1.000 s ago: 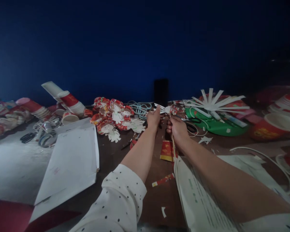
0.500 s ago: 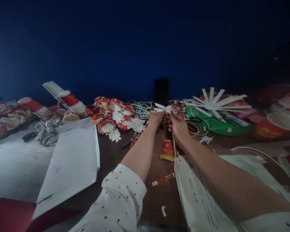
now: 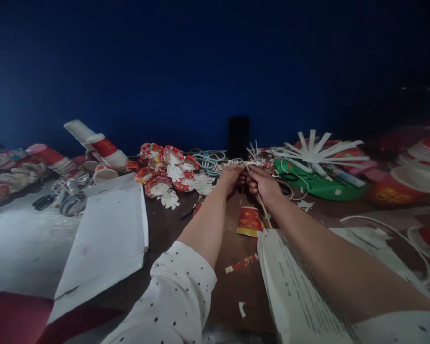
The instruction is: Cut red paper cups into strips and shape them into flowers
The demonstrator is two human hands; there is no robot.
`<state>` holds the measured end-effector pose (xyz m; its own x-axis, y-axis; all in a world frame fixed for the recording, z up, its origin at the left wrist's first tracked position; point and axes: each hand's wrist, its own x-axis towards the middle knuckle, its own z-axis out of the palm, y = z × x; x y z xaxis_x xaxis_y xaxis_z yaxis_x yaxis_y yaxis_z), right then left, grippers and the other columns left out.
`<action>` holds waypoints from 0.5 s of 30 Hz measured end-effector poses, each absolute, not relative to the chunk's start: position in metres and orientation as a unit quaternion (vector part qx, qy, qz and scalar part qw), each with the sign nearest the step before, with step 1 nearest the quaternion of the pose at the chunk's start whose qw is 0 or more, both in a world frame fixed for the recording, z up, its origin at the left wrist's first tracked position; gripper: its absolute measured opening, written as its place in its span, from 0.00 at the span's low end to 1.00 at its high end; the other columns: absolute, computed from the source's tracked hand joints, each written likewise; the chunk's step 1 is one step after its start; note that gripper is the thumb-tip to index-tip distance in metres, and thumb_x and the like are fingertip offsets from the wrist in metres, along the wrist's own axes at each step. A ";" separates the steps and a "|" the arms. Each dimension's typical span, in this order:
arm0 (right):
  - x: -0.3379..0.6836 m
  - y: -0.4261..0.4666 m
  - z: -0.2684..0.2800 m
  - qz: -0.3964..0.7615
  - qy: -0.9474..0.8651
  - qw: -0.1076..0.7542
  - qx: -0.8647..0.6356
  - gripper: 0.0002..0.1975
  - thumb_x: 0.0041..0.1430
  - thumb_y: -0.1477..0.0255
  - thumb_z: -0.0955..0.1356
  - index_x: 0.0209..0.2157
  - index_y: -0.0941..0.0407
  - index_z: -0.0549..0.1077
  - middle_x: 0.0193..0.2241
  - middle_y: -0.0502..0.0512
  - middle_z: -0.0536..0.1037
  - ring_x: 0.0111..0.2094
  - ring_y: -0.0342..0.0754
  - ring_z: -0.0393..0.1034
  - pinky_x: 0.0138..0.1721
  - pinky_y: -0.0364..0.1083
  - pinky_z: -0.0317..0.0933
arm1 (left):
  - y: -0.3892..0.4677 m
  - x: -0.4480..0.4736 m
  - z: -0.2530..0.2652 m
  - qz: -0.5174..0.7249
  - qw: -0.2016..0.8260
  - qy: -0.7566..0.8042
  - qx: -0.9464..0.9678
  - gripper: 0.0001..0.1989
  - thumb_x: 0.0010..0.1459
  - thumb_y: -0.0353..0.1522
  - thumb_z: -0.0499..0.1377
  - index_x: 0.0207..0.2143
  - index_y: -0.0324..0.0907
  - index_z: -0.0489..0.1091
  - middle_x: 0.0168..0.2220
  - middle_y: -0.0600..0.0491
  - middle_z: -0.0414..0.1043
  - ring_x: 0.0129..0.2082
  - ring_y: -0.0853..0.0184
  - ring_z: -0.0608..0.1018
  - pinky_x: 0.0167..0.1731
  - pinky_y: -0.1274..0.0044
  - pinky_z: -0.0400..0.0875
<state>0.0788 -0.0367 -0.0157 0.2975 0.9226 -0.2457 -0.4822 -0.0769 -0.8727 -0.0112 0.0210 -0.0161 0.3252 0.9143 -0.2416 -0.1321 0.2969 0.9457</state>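
Over the middle of the table my left hand [image 3: 231, 177] and my right hand [image 3: 265, 184] meet, fingertips nearly touching. A thin wooden stick [image 3: 263, 210] is pinched in my right hand and slants down toward me. The fingers of my left hand are closed at the stick's upper end; what lies between them is hidden. Just beyond the fingertips, narrow white paper strips [image 3: 254, 152] fan upward; I cannot tell whether they are joined to the stick. Below the hands lies a cut red paper cup piece [image 3: 249, 220] with a yellow edge.
Red flower-like paper crafts [image 3: 168, 167] and light-blue cord [image 3: 208, 161] lie beyond my left hand. A white board [image 3: 103, 234] is at left, near stacked paper cups [image 3: 107, 152]. At right are a green sheet [image 3: 308, 185], a strip-cut white cup [image 3: 312, 154], and a printed bag [image 3: 301, 286].
The stick has tilted, its lower end swinging right. White strips that pointed left beyond the fingers now fan upward, farther right. Both hands stay close together in nearly the same place.
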 end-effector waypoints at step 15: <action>0.080 -0.036 -0.014 0.518 -0.226 0.637 -0.525 0.14 0.54 0.78 0.68 0.43 0.58 0.75 0.16 0.45 0.69 0.14 0.36 0.56 0.13 0.33 0.44 | 0.030 -0.008 -0.022 0.418 0.666 0.453 0.421 0.12 0.61 0.24 0.56 0.24 0.39 0.67 0.21 0.56 0.68 0.17 0.77 0.68 0.18 0.87 0.60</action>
<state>0.0801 -0.0363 -0.0140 0.3623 0.8965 -0.2550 -0.4226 -0.0859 -0.9022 -0.0083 0.0301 -0.0218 0.2404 0.9377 -0.2509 -0.1755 0.2962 0.9389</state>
